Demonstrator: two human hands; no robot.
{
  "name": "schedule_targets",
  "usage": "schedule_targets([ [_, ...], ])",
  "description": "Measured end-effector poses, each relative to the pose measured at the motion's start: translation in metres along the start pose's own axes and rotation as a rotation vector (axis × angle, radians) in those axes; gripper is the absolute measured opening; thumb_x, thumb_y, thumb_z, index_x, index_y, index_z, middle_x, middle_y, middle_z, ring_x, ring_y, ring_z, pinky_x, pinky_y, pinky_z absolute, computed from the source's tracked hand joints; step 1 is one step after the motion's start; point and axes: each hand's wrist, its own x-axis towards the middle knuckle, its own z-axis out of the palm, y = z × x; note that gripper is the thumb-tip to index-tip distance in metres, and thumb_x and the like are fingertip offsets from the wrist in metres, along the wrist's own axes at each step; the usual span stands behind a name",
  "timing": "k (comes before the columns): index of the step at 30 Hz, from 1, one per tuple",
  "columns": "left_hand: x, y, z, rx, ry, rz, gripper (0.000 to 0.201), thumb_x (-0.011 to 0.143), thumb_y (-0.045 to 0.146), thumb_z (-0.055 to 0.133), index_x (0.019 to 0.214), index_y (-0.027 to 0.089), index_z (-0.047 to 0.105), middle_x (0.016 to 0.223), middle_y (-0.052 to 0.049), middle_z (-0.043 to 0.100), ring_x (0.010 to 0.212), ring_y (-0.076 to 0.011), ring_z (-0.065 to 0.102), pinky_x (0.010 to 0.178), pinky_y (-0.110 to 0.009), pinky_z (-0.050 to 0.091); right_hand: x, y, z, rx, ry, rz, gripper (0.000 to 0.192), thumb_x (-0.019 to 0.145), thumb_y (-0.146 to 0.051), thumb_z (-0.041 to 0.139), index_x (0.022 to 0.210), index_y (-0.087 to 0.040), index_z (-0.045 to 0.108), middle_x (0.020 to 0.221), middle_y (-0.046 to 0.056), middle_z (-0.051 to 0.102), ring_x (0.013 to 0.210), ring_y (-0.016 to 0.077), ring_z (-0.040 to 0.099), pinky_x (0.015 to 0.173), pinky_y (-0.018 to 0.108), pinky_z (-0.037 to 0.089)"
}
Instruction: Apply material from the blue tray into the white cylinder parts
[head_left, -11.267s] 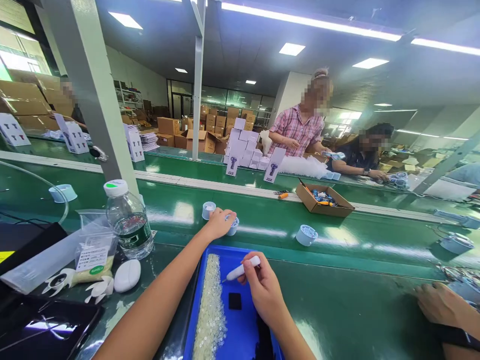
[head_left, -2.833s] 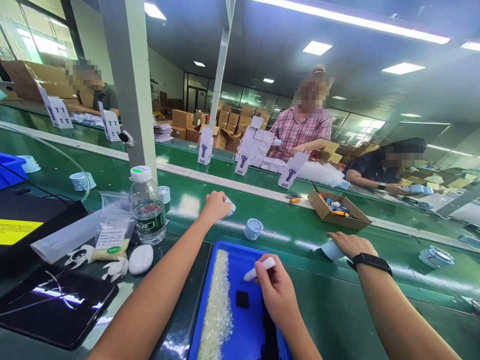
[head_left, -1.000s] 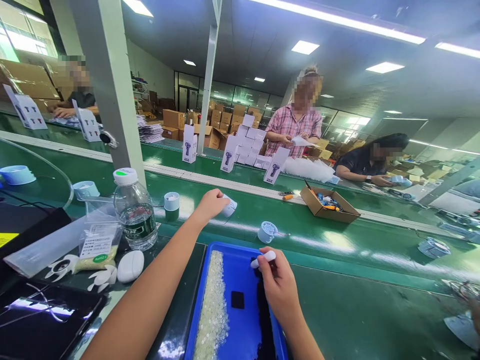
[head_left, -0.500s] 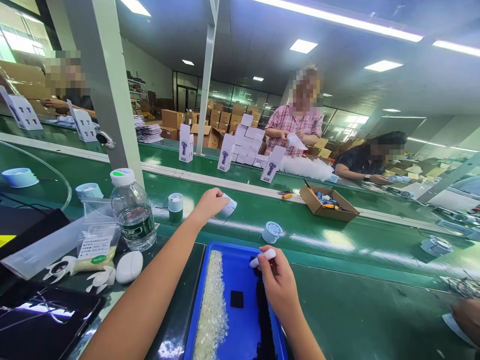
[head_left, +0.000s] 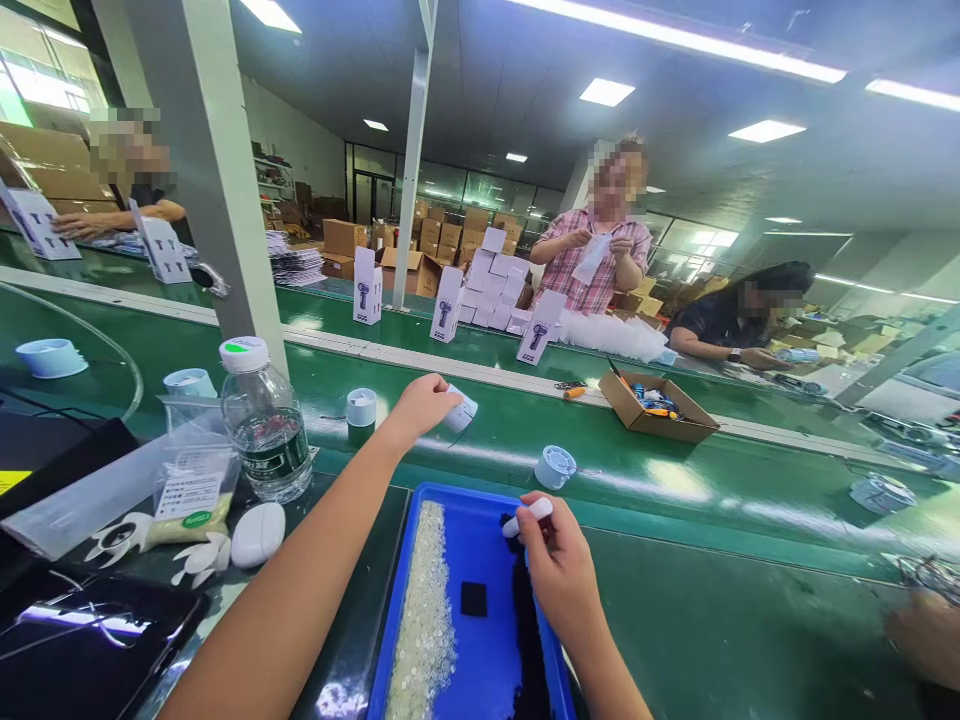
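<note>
My left hand (head_left: pixel 424 410) reaches out over the green belt, its fingers pinched on the edge of a light blue round plastic part (head_left: pixel 461 408) with a thin wire hanging from it. Above the right side of a blue tray (head_left: pixel 491 672), my right hand (head_left: pixel 556 560) is closed around a white pen-like tool (head_left: pixel 534 510). The tool's tip points left and down, near a strip of small black pieces (head_left: pixel 529 640). Small clear rings (head_left: pixel 426 610) fill the tray's left side. A black square (head_left: pixel 474 599) lies between the two heaps.
More light blue parts ride on the belt, including one (head_left: pixel 555 466) beyond my right hand. To the left stand a water bottle (head_left: pixel 268 430), a bag (head_left: pixel 191 490) and a white case (head_left: pixel 258 534). A cardboard box (head_left: pixel 660 408) holds tools. Co-workers sit or stand across the line.
The loose light blue parts have shifted right along the belt, and the part in my left hand moved slightly right. Printed boxes on the far side slid a little left. My right hand stayed nearly still.
</note>
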Motion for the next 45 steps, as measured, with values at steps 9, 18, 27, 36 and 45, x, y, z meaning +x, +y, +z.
schedule_targets([
  [9,0.009,-0.01,0.003,-0.158,0.008,-0.052,0.024,0.06,0.027,0.063,0.059,0.019,0.041,0.059,0.002,0.047,0.057,-0.0119,0.044,0.051,-0.025,0.032,-0.006,-0.004,-0.004,0.101,0.008,-0.057,0.019,0.087,-0.038,0.051,0.094,-0.021,0.055,0.076,0.0,0.055,0.063,0.0131,0.054,0.061,0.025,0.045],
  [18,0.005,-0.016,0.026,-0.559,-0.119,-0.152,0.035,0.063,0.04,0.069,0.07,0.019,0.042,0.059,0.003,0.051,0.052,-0.0095,0.048,0.051,-0.024,0.039,-0.011,-0.017,0.003,0.149,-0.153,-0.132,0.013,0.085,-0.033,0.057,0.09,-0.021,0.06,0.079,0.001,0.06,0.066,0.0139,0.059,0.061,0.025,0.048],
  [27,-0.013,-0.003,0.043,-0.427,-0.3,-0.103,0.036,0.064,0.046,0.068,0.071,0.016,0.049,0.063,0.002,0.052,0.055,-0.0083,0.047,0.054,-0.023,0.041,-0.005,-0.018,-0.004,0.375,0.168,0.052,0.028,0.084,-0.038,0.057,0.106,-0.021,0.057,0.099,0.008,0.071,0.089,0.0191,0.067,0.08,0.032,0.053],
  [36,-0.022,0.004,0.05,-0.366,-0.307,-0.018,0.033,0.066,0.043,0.067,0.07,0.018,0.046,0.065,0.002,0.054,0.055,-0.0089,0.048,0.054,-0.024,0.04,-0.004,-0.02,-0.006,0.367,0.21,0.075,0.03,0.083,-0.039,0.057,0.106,-0.019,0.058,0.1,0.009,0.071,0.092,0.0206,0.067,0.082,0.033,0.053],
  [45,-0.022,0.002,0.056,-0.358,-0.229,-0.008,0.034,0.064,0.045,0.068,0.066,0.018,0.046,0.063,0.002,0.053,0.053,-0.0086,0.046,0.051,-0.023,0.037,-0.005,-0.021,-0.007,0.371,0.2,0.086,0.031,0.085,-0.04,0.055,0.108,-0.019,0.055,0.103,0.01,0.069,0.095,0.0217,0.066,0.084,0.035,0.052],
])
